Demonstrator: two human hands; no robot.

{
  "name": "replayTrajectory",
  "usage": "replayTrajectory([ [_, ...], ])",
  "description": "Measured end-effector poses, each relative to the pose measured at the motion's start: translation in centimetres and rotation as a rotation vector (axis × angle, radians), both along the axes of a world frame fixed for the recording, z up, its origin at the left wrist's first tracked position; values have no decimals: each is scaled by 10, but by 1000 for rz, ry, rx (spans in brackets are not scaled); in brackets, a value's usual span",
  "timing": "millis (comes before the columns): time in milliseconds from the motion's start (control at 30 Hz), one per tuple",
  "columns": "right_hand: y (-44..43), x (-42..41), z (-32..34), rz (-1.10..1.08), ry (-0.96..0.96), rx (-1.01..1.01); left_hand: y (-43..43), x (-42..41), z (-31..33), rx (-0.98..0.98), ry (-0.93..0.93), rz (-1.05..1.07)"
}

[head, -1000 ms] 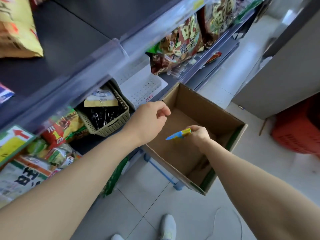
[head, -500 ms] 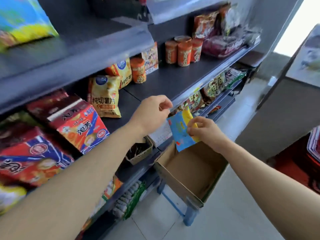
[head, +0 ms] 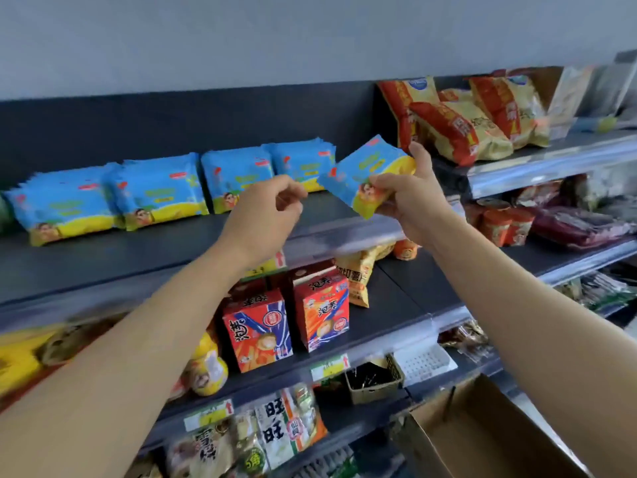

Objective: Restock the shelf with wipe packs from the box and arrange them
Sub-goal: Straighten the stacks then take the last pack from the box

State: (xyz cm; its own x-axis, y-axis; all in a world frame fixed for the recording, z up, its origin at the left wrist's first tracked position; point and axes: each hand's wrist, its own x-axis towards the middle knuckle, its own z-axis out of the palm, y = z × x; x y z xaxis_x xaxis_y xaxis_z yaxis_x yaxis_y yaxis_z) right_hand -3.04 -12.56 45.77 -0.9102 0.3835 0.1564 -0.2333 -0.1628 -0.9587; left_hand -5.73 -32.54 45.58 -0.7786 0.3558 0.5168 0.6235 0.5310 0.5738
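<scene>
My right hand (head: 410,198) grips a blue and yellow wipe pack (head: 365,172), held tilted in the air just in front of the top shelf (head: 144,250). Several stacks of the same wipe packs (head: 158,189) stand in a row along the back of that dark shelf, to the left of the held pack. My left hand (head: 265,215) hovers beside the held pack with fingers curled loosely and nothing in it. The brown cardboard box (head: 482,439) sits at the bottom right, its inside mostly out of sight.
Orange and yellow chip bags (head: 458,115) fill the top shelf right of the held pack. Red snack cartons (head: 289,319) stand on the shelf below. A small woven basket (head: 374,382) and more snack bags occupy the lower shelves.
My right hand has lifted the wipe pack out of the box and up to the top shelf. My left hand rose alongside it. The view tilted up from the box to the shelves.
</scene>
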Motion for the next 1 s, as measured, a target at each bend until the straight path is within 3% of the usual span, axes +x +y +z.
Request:
replayTrajectory([
  [233,-150,-64,38,280,53,64,-131,-20,23,113,-92,232],
  [400,-247,-94,37,380,40,51,-192,-42,20,380,-367,307],
  [633,-322,-128,9,450,16,177,-270,-76,8,674,-436,408],
  [900,-356,-165,-27,432,-213,410,-325,-116,-12,489,-341,580],
  [1000,-360,-176,-33,268,-220,729,-331,-130,-21,456,-350,612],
])
